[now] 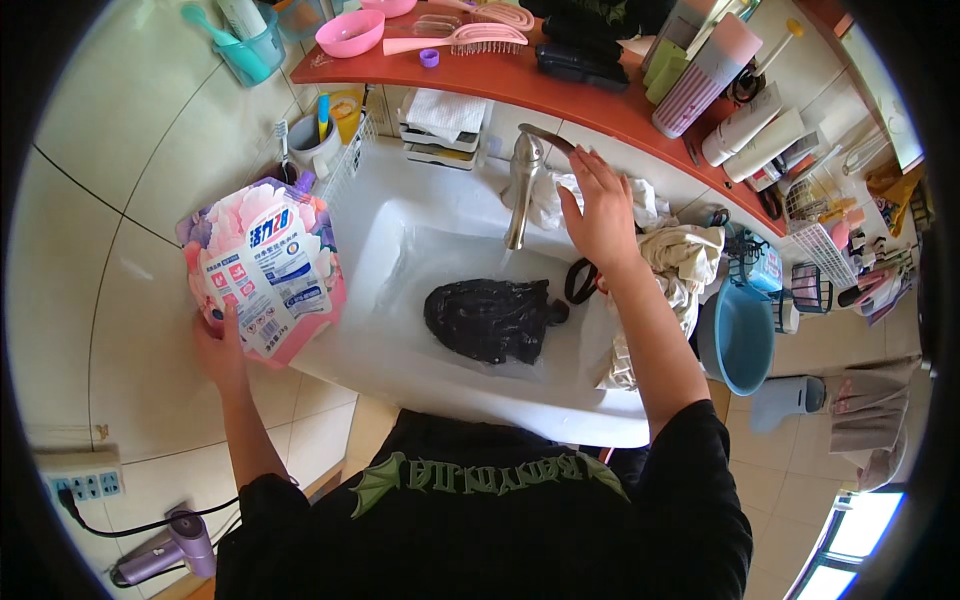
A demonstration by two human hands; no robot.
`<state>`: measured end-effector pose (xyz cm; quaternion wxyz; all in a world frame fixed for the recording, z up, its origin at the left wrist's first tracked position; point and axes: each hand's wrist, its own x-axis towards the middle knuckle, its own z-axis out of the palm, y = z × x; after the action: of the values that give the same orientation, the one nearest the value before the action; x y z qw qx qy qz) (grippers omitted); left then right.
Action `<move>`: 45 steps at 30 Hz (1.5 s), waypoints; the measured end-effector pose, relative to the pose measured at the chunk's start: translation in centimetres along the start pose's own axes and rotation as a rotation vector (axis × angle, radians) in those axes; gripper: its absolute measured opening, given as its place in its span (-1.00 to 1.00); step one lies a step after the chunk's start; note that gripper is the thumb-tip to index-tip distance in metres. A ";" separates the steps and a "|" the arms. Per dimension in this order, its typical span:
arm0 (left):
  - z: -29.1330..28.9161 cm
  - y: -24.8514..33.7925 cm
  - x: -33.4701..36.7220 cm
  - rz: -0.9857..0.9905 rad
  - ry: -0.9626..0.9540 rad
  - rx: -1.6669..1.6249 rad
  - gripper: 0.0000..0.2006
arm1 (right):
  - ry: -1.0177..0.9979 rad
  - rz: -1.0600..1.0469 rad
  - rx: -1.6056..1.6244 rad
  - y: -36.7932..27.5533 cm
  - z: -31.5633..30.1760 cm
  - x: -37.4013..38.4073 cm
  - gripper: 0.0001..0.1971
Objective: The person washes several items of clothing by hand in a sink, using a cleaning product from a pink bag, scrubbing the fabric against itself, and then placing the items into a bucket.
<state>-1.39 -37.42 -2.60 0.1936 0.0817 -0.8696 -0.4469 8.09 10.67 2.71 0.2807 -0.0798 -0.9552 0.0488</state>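
My left hand (220,345) grips the lower edge of a pink, flower-printed detergent pouch (265,265), held up left of the white sink (390,375). My right hand (605,215) is at the lever of the metal faucet (521,180), fingers stretched out and nothing held in them. A thin stream runs from the spout into shallow water in the basin. Beneath it lies a wet, dark, bunched-up garment (488,320). Cream and white cloths (680,260) are heaped on the sink's right side, partly behind my right forearm.
A red shelf (620,105) above the sink holds pink hairbrushes (480,40), a pink bowl (350,34) and bottles. A blue basin (738,338) stands at the right. A cup with toothbrushes (315,145) is behind the pouch. A hair dryer (180,545) hangs lower left, near a corded power outlet (90,485).
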 end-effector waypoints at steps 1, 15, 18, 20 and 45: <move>-0.3 -1.1 0.7 -0.057 -0.141 -0.031 -0.45 | -0.020 0.011 0.003 -0.2 0.0 0.0 -0.52; -1.4 -3.3 -2.0 -0.065 -0.294 -0.630 -0.62 | -0.026 -0.088 -0.012 0.6 0.9 0.1 -0.48; -2.9 2.8 -1.8 0.083 -0.292 -0.463 -0.65 | -0.042 -0.054 -0.049 0.3 1.2 -1.3 -0.48; -3.1 6.3 -1.6 0.165 -0.307 -0.361 -0.69 | -0.068 -0.020 -0.078 0.5 1.8 -3.3 -0.48; 1.5 32.0 -7.3 1.189 -0.786 0.439 -0.76 | -0.591 0.709 2.339 -8.0 7.3 -13.3 -0.17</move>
<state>5.63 -15.24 20.59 0.0565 -0.5315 -0.8414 -0.0792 14.20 0.02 -9.32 -0.0694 -0.0215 -0.2930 0.9533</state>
